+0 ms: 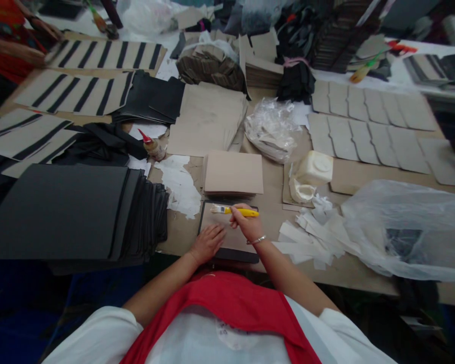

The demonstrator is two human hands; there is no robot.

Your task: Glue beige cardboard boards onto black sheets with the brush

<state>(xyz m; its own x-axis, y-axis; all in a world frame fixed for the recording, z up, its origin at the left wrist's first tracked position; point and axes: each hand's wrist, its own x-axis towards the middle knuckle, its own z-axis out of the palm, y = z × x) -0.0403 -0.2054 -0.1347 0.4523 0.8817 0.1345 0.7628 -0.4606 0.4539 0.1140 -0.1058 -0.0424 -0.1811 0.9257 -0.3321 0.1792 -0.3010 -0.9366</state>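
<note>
My right hand (246, 225) is closed round a yellow-handled brush (233, 210), its bristles pointing left over the top edge of a tan card piece (214, 218) that lies on a black sheet (237, 254) at the table's front edge. My left hand (208, 242) rests flat on the lower left of that card, fingers spread. A stack of tan cards (233, 173) sits just beyond the brush.
A white glue tub (314, 169) stands to the right, white paper strips (307, 237) and a clear plastic bag (409, 230) nearer. A tall pile of black sheets (72, 212) fills the left. A glue bottle (153, 146), striped boards (76, 93) and another person's arm (11, 48) lie further back.
</note>
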